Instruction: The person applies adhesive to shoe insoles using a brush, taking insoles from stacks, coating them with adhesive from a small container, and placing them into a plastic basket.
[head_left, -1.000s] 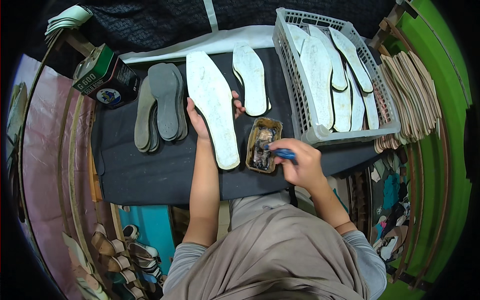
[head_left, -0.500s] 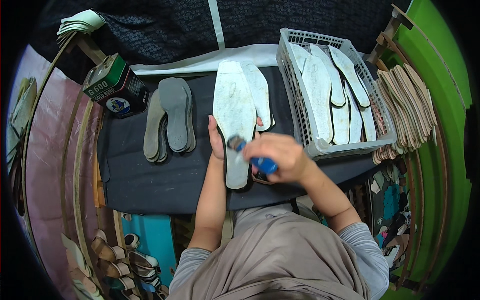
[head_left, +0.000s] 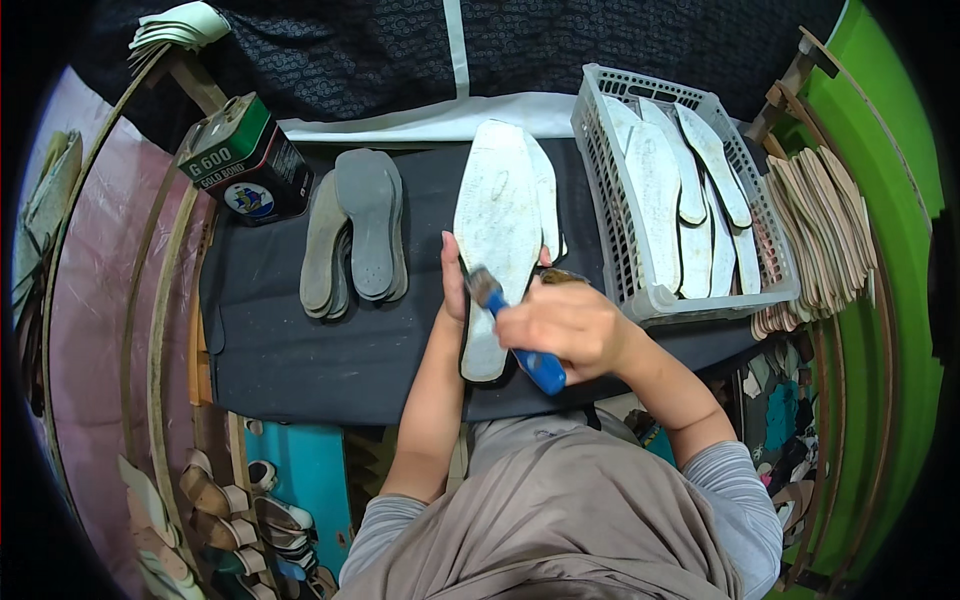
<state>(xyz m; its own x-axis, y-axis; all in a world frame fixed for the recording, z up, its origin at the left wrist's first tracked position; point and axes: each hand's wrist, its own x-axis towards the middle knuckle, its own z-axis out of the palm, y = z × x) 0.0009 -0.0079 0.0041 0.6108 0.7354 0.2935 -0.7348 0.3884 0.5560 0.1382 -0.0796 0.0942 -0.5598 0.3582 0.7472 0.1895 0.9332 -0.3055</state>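
Observation:
My left hand (head_left: 453, 278) is closed round a long white shoe sole (head_left: 500, 200) with a dark edge, gripping it from beneath at its narrow middle; fingertips show at its right side. In my right hand (head_left: 572, 330) is a paintbrush (head_left: 540, 370) with a blue handle. Its bristles rest on the sole's waist, near the left edge. Behind the held sole lies another white sole (head_left: 547, 185), partly covered. A brownish rounded thing (head_left: 562, 277), perhaps a container's rim, shows just beyond my right hand, which mostly hides it.
Grey soles (head_left: 370, 220) lie stacked at the left on the dark-covered table (head_left: 290, 370). A green and black metal can (head_left: 245, 160) stands at the back left. At the right, a plastic crate (head_left: 660, 300) holds several white soles; beside it beige pieces (head_left: 820, 235) stand in a row.
The brush has shifted toward the sole's left edge, its handle end swinging lower. The whole scene sits slightly further right in the picture. Both hands keep their holds.

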